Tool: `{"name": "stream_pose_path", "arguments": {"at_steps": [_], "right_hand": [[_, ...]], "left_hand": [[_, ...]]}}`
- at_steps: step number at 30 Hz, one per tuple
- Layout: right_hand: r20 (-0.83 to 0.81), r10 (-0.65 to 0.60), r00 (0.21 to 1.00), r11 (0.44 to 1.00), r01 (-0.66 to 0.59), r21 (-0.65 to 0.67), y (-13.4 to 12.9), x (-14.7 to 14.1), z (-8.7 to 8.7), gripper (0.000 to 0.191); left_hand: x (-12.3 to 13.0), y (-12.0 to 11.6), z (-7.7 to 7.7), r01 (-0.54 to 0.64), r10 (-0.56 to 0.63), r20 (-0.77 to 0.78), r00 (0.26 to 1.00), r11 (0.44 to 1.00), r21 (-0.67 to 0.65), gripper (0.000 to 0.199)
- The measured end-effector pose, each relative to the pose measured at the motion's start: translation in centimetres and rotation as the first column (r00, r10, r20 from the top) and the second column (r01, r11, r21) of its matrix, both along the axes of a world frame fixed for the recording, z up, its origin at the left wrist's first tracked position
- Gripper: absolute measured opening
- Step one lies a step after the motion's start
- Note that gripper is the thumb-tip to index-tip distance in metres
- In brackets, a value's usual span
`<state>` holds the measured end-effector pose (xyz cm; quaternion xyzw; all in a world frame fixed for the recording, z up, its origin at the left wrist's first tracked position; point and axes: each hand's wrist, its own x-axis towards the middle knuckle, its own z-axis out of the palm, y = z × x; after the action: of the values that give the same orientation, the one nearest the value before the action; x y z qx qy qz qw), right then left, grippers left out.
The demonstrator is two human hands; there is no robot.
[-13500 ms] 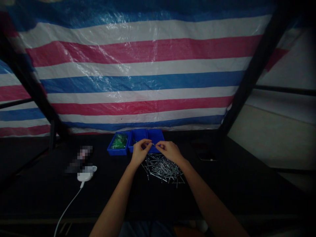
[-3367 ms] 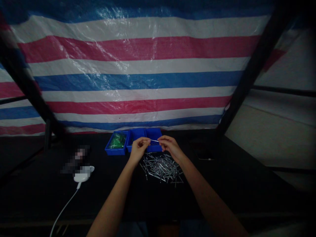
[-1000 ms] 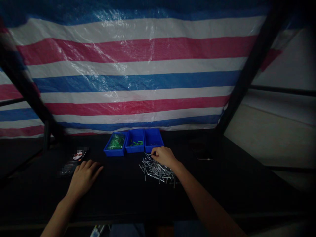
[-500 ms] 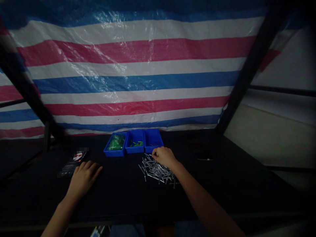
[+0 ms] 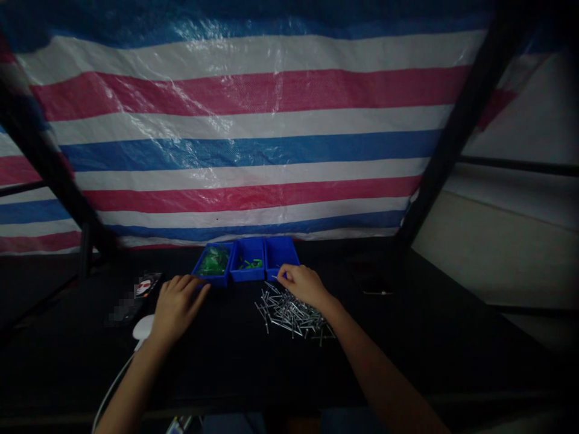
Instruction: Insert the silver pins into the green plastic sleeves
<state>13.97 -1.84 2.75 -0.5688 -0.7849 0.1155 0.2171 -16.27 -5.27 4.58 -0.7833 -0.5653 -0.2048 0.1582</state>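
My right hand [image 5: 305, 284] is closed in a pinch at the back of a heap of thin silver blind rivets [image 5: 292, 316]. A slim metal rivet [image 5: 274, 277] sticks out from its fingertips, in front of the right blue bin [image 5: 281, 246]. Over on the left, my left hand [image 5: 178, 301] holds nothing, fingers apart, its fingertips close to the front of the left blue bin [image 5: 217, 281]. That bin holds a clear bag of green pieces [image 5: 214, 260]. Small loose green pieces [image 5: 251, 263] lie in the middle blue bin [image 5: 246, 276].
A black packet [image 5: 136, 298] lies left of my left hand. A white round object [image 5: 143, 327] with a cable sits by my left wrist. At the right lies a dark phone-like slab [image 5: 371, 280]. A striped tarp [image 5: 253, 150] hangs behind the black table [image 5: 235, 361].
My left hand has moved right and forward toward the left bin, uncovering the white round object and its cable. My right hand has shifted slightly; a rivet now shows at its fingertips.
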Motion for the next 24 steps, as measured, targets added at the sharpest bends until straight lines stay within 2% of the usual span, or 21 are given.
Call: {"name": "stream_pose_path", "arguments": {"at_steps": [2,5,9,12,17,20,22,24], "right_hand": [[-0.078,-0.001,0.997,1.000,0.003,0.025,0.2,0.1,0.1,0.020],[-0.176,0.023,0.984,0.998,-0.011,0.070,0.6,0.3,-0.1,0.017],[-0.273,0.081,0.959,0.984,-0.033,0.175,1.1,0.6,-0.5,0.015],[-0.293,0.092,0.952,0.979,-0.032,0.203,1.2,0.7,-0.6,0.016],[-0.318,0.106,0.942,0.975,-0.035,0.220,1.2,0.8,-0.7,0.018],[-0.356,0.050,0.933,0.988,0.006,0.154,1.5,0.9,-0.9,0.020],[-0.435,-0.015,0.900,0.994,0.061,0.091,2.0,1.1,-1.2,0.023],[-0.560,0.003,0.829,0.999,0.022,0.038,2.5,1.4,-1.5,0.026]], "left_hand": [[2.9,0.4,0.5,0.125,-0.123,0.123,0.985,0.992,-0.013,0.033],[7.4,1.2,0.6,0.313,-0.286,0.337,0.897,0.949,-0.027,0.028],[12.3,3.2,-0.2,0.439,-0.353,0.561,0.749,0.898,-0.021,0.024],[14.6,4.8,-1.0,0.510,-0.373,0.677,0.634,0.860,-0.003,0.022],[15.4,5.7,-2.3,0.524,-0.318,0.785,0.532,0.851,-0.010,0.021],[14.7,5.7,-3.0,0.489,-0.247,0.844,0.477,0.872,-0.021,0.021],[14.3,5.8,-3.3,0.468,-0.205,0.875,0.439,0.883,-0.028,0.023],[14.0,5.9,-3.5,0.464,-0.179,0.902,0.392,0.886,-0.026,0.024]]}}
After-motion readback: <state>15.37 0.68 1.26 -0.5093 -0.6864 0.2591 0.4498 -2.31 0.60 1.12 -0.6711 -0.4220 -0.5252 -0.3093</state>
